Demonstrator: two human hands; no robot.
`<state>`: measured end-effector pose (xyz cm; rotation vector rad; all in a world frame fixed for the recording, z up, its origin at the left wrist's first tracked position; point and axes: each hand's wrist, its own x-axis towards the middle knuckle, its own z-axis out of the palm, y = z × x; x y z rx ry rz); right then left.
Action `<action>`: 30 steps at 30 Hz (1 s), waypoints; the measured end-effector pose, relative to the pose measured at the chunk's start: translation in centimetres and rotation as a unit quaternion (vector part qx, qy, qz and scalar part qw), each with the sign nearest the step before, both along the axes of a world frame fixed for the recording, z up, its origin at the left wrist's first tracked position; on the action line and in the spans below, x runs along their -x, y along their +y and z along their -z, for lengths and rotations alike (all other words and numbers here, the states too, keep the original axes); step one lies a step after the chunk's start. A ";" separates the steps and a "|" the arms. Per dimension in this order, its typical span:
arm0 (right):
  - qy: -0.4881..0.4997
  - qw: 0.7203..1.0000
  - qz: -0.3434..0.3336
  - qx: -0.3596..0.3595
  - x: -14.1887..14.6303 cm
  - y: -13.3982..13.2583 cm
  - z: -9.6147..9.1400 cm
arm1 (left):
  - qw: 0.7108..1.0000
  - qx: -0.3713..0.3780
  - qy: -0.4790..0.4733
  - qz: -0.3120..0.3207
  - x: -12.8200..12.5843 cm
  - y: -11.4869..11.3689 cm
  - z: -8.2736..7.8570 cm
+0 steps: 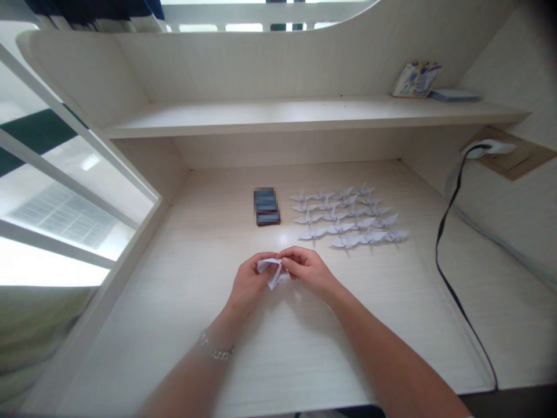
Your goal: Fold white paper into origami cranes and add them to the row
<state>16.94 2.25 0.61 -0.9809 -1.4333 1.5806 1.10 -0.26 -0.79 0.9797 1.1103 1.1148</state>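
Both hands meet over the middle of the pale wooden desk [183, 325]. My left hand [249, 283] and my right hand [307, 269] pinch a small piece of folded white paper [271, 271] between their fingertips, just above the desk. Behind them, several finished white paper cranes [348, 216] lie in neat rows. A dark phone [266, 206] lies flat to the left of the cranes. A bracelet [216, 348] circles my left wrist.
A black cable [448, 249] runs from a wall socket [496, 150] on the right down across the desk to its front edge. A shelf [278, 113] above the desk carries a small colourful packet [415, 79]. A window frame [82, 174] borders the left side.
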 end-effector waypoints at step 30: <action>-0.163 0.984 0.052 -0.050 -0.1 -0.6 -0.3 | 0.971 -0.105 0.200 0.077 0.6 0.2 -0.9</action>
